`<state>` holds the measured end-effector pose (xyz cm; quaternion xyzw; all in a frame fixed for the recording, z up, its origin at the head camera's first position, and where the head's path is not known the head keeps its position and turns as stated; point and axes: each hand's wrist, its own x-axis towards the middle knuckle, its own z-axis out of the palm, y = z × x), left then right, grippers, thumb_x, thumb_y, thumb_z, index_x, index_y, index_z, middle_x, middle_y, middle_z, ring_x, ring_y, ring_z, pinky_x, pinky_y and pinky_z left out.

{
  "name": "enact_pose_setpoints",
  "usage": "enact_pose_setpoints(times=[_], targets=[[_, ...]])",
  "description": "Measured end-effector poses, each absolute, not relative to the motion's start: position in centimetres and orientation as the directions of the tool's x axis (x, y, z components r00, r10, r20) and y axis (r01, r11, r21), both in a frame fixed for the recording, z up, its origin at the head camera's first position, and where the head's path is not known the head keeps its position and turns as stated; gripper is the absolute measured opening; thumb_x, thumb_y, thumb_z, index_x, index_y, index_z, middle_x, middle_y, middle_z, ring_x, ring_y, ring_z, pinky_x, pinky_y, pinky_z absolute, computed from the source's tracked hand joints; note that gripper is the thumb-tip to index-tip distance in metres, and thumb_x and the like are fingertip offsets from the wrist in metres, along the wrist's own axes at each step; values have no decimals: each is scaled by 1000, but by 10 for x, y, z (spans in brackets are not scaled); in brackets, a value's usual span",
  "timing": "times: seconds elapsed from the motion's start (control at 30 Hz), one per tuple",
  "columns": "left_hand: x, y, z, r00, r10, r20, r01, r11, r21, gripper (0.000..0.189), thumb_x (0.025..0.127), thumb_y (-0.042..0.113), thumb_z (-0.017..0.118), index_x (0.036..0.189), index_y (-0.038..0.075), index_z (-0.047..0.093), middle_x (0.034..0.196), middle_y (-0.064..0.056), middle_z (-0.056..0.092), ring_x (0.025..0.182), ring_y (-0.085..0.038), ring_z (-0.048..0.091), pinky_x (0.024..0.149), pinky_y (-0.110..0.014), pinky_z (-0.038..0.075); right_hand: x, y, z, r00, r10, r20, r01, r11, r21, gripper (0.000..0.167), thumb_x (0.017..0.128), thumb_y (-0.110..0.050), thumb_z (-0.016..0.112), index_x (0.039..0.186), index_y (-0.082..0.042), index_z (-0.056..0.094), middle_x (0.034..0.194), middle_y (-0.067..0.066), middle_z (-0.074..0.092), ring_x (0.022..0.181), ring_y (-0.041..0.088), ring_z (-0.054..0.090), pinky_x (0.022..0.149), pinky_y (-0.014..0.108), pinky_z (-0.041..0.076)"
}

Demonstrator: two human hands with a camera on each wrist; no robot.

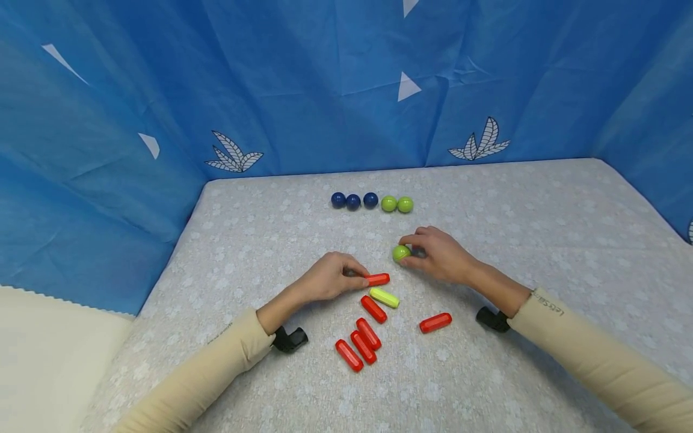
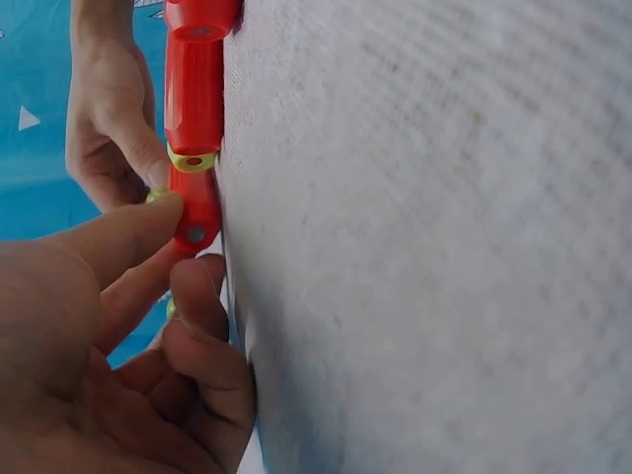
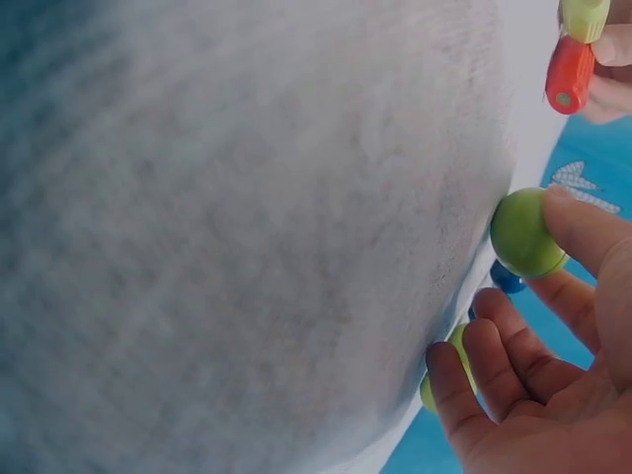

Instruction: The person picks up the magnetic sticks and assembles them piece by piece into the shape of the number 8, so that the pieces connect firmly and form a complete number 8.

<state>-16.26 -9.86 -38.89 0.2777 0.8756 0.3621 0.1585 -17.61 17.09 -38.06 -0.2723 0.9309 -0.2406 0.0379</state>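
My left hand pinches one end of a red ribbed stick between thumb and fingers, low over the cloth. In the left wrist view the same red stick shows a grey dot on its end. Just below it on the table lies a yellow-green stick. My right hand pinches a green ball between thumb and forefinger. The right wrist view shows this green ball at the cloth, the other fingers loosely bent beneath.
Behind the hands, blue balls and two green balls form a row. Several red sticks lie nearer me, with another red stick to the right. Blue curtains hang around the patterned tablecloth.
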Motion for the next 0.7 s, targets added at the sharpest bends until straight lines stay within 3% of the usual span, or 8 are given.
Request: enact_pose_setpoints(times=[0.2,0.47,0.7], targets=[[-173,-104,-385,-820,569,-64,362,602,712,14,91,22,73,102,14,77,90,6,69,68,-11,54,60,-28,44,-176,171,-382,-842,-533,75,-502,727,-469,36,88,-24,77,120,-8,69,91,2,60,84,20,55,74,37,46],[-196,-105,-384,-860,509,-32,345,627,699,17,92,22,72,107,14,77,101,2,70,72,-14,56,62,-29,45,-176,172,-382,-840,-537,74,-502,719,-482,36,89,-24,76,120,-8,69,92,2,61,85,21,56,75,38,46],[-204,-100,-384,-858,512,-34,341,618,709,18,92,22,72,107,14,77,101,1,70,69,-14,55,59,-28,44,-176,172,-382,-843,-533,71,-495,718,-489,36,89,-24,76,121,-8,69,93,2,61,86,21,56,76,39,47]])
